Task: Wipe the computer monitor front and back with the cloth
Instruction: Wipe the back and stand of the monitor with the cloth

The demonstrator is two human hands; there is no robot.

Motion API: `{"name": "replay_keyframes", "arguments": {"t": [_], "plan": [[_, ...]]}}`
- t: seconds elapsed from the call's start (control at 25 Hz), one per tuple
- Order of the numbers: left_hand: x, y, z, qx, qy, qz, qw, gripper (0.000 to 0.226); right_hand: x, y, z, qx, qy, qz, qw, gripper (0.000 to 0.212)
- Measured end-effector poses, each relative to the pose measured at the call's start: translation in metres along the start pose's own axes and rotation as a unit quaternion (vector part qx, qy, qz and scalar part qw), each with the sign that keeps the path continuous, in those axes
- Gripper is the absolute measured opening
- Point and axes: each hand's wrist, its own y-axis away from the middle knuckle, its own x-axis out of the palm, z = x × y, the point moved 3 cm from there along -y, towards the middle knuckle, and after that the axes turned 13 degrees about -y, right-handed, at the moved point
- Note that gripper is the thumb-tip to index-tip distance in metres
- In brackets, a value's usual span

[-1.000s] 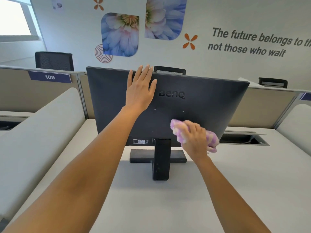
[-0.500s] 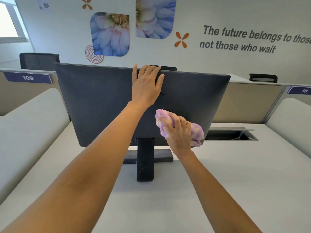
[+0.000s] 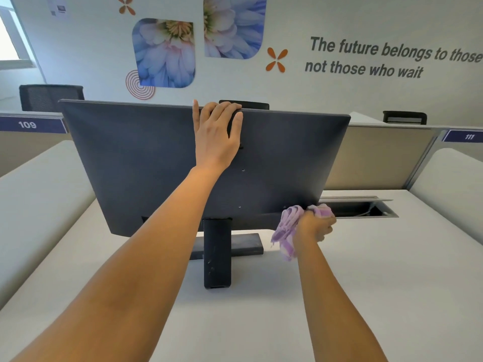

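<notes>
At the far left a black mesh office chair [image 3: 49,96] stands behind a low beige partition that carries a dark blue plate marked 109 [image 3: 31,124]. In front of it lies the pale grey desk [image 3: 261,322]. The wide dark grey flat computer monitor [image 3: 130,158] stands on the desk, its back panel turned to the camera and its top leaning toward the viewer. The left grip [image 3: 217,137], a bare hand, is at the middle of the monitor's top edge. Its fingers are curled over that edge, the palm lies on the back panel, and one finger at the left points straight up. Below it, the black rectangular stand column [image 3: 217,254] comes down to the flat dark base plate [image 3: 245,244] on the desk. Just to the right hangs the crumpled lilac and white cloth [image 3: 287,228]. Its upper part is against the lower right corner of the back panel and a loose end hangs toward the desk. The right grip [image 3: 316,226], the other bare hand, is closed tightly round the cloth in a fist. Beyond it an open rectangular cable hatch [image 3: 366,209] is sunk into the desk. Farther right, the partition bears a blue plate marked 111 [image 3: 467,137], with a second black chair back [image 3: 404,117] behind it.
</notes>
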Motion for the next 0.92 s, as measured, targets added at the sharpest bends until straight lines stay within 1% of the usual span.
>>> {"name": "replay_keyframes", "arguments": {"t": [0.04, 0.08, 0.16, 0.2, 0.28, 0.32, 0.36, 0.4, 0.48, 0.52, 0.56, 0.6, 0.64, 0.72, 0.76, 0.8, 0.84, 0.88, 0.92], "plan": [[0.0, 0.0, 0.0, -0.001, -0.001, -0.005, 1.0, 0.038, 0.003, 0.005, 0.003, -0.013, 0.002, 0.003, 1.0, 0.026], [0.001, 0.0, 0.001, -0.002, -0.003, -0.009, 1.0, 0.038, 0.007, 0.014, 0.013, -0.067, -0.012, 0.004, 0.998, 0.023], [0.001, 0.001, 0.001, -0.004, -0.006, -0.011, 1.0, 0.039, 0.018, 0.036, 0.042, -0.224, -0.024, 0.016, 0.974, 0.024], [0.002, 0.001, 0.001, -0.005, -0.006, -0.01, 1.0, 0.039, 0.025, 0.047, 0.053, -0.282, -0.011, 0.023, 0.959, 0.027], [0.002, 0.001, 0.002, -0.01, -0.003, -0.008, 1.0, 0.038, 0.037, 0.074, 0.059, -0.347, 0.058, 0.057, 0.934, 0.032], [0.002, 0.001, 0.002, -0.012, -0.001, -0.009, 1.0, 0.039, 0.041, 0.087, 0.058, -0.387, 0.098, 0.082, 0.913, 0.032], [0.002, 0.0, 0.002, -0.011, -0.002, -0.009, 1.0, 0.039, 0.044, 0.099, 0.053, -0.453, 0.135, 0.122, 0.873, 0.034], [0.002, 0.001, 0.002, -0.01, -0.002, -0.006, 1.0, 0.039, 0.046, 0.11, 0.044, -0.533, 0.168, 0.168, 0.812, 0.041], [0.002, 0.001, 0.003, -0.011, -0.004, -0.005, 1.0, 0.04, 0.046, 0.118, 0.024, -0.674, 0.212, 0.252, 0.661, 0.052], [0.002, 0.001, 0.003, -0.011, -0.006, -0.005, 1.0, 0.04, 0.044, 0.116, 0.018, -0.72, 0.212, 0.282, 0.598, 0.052], [0.002, 0.001, 0.002, -0.011, -0.007, -0.005, 1.0, 0.04, 0.039, 0.115, 0.019, -0.743, 0.206, 0.306, 0.559, 0.049], [0.002, 0.001, 0.002, -0.011, -0.008, -0.004, 1.0, 0.04, 0.033, 0.115, 0.033, -0.743, 0.191, 0.307, 0.563, 0.045], [0.002, 0.002, 0.002, -0.011, -0.006, -0.003, 1.0, 0.04, 0.028, 0.111, 0.053, -0.717, 0.17, 0.282, 0.614, 0.038], [0.001, 0.001, 0.002, -0.011, -0.003, 0.0, 1.0, 0.041, 0.025, 0.088, 0.101, -0.607, 0.123, 0.177, 0.765, 0.032], [0.001, 0.002, 0.001, -0.011, -0.003, 0.001, 1.0, 0.042, 0.025, 0.073, 0.12, -0.56, 0.091, 0.12, 0.815, 0.035], [0.0, 0.001, 0.001, -0.011, -0.002, 0.002, 1.0, 0.042, 0.027, 0.063, 0.134, -0.53, 0.062, 0.091, 0.841, 0.039], [0.0, 0.002, 0.001, -0.011, -0.001, 0.006, 1.0, 0.043, 0.032, 0.058, 0.139, -0.516, 0.054, 0.09, 0.85, 0.044], [0.0, 0.002, 0.001, -0.011, 0.001, 0.009, 1.0, 0.044, 0.038, 0.059, 0.137, -0.522, 0.077, 0.096, 0.844, 0.048], [0.0, 0.002, 0.001, -0.011, 0.002, 0.01, 1.0, 0.045, 0.044, 0.065, 0.128, -0.551, 0.119, 0.104, 0.819, 0.049]]}}
